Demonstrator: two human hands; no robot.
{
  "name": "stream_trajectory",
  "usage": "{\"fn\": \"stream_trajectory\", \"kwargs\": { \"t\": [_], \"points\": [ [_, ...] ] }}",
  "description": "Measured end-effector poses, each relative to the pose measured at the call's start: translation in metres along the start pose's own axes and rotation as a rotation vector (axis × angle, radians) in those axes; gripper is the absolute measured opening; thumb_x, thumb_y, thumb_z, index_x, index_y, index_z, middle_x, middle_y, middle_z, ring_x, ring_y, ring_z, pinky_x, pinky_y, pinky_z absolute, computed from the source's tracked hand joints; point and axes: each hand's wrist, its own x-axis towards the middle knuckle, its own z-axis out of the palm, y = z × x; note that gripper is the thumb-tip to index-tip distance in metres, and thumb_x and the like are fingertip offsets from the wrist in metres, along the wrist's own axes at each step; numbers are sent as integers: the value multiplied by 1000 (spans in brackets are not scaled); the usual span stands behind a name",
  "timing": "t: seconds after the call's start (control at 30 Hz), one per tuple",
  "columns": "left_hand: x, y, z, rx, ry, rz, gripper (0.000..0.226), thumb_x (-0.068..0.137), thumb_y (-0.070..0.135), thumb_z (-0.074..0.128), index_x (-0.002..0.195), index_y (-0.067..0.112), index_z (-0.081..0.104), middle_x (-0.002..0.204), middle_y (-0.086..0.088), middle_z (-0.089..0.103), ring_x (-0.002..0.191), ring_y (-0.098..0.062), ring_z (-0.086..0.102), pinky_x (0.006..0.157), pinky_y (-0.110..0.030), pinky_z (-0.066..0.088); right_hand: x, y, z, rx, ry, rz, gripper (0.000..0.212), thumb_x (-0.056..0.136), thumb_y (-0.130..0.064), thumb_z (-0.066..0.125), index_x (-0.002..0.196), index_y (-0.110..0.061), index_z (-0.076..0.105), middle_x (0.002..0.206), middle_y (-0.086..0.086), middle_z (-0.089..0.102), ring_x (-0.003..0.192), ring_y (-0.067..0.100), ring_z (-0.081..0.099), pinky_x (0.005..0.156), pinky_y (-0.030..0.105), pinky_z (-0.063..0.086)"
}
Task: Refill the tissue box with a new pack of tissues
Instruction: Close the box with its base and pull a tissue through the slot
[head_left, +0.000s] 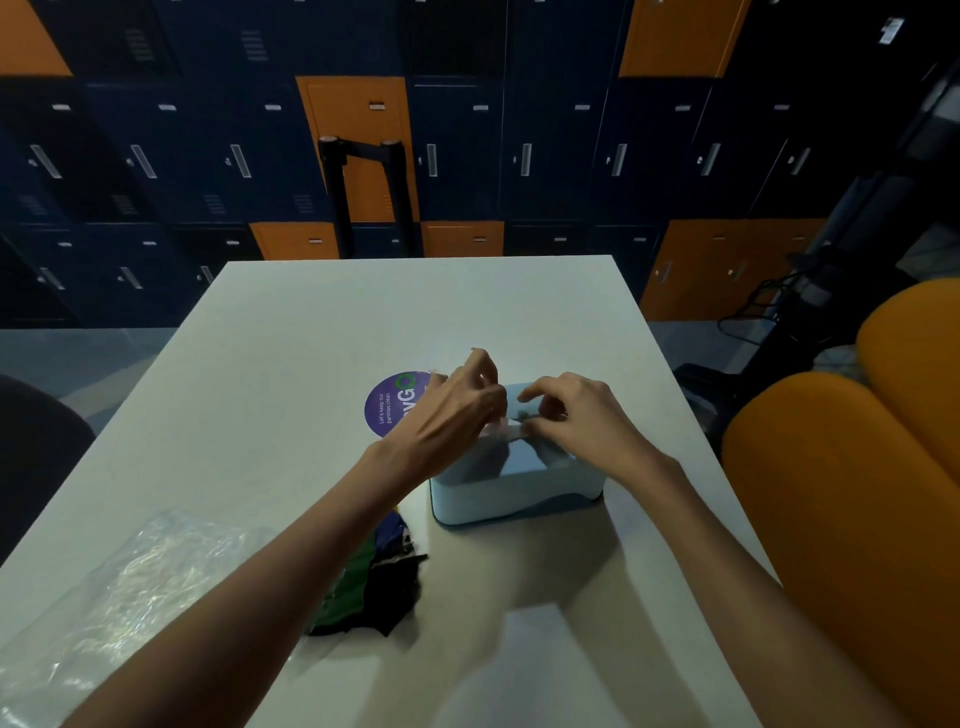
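A pale blue tissue box (511, 491) stands on the white table (291, 374), right of centre. Both hands are over its top. My left hand (452, 410) reaches in from the left, its fingertips curled at a small white tissue (501, 430) sticking up from the middle of the lid. My right hand (576, 415) comes in from the right and pinches the same tissue with thumb and forefinger. The lid's opening is mostly hidden behind the fingers.
A crumpled clear plastic wrapper (135, 582) lies at the near left. A dark green and black packet (374, 587) sits under my left forearm. A round purple sticker (392, 402) marks the table. Orange chairs (841, 467) stand right; lockers behind.
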Motion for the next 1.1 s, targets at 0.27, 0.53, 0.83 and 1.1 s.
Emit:
{"fn": "stream_trajectory", "kwargs": {
  "t": [0.27,0.53,0.83,1.1],
  "points": [
    [-9,6,8,-6,-10,-54,15,87,9,67,98,3,58,109,-19,44,64,-34,59,56,-45,52,9,-3,0,-101,-20,19,29,90,-14,66,119,-20,65,115,8,49,98,17,53,88,26,48],
    [-15,17,9,17,2,-5,16,88,11,65,99,5,56,105,-18,45,71,-32,57,63,-43,52,22,-1,0,-345,-33,3,25,98,-37,49,118,-24,56,120,8,59,111,25,45,88,39,46],
    [-17,21,2,-245,57,-135,74,80,70,37,95,1,60,104,-12,36,69,-25,52,60,-20,35,20,15,-5,-118,-155,126,46,89,-53,55,127,-26,57,126,8,44,124,25,33,99,40,36],
    [-3,13,0,-290,-33,-266,7,89,10,61,95,7,63,110,-9,41,99,-26,55,77,-31,49,13,29,-3,-1,-96,121,38,92,-46,55,126,-30,57,113,4,47,114,24,45,90,32,38]
  ]
}}
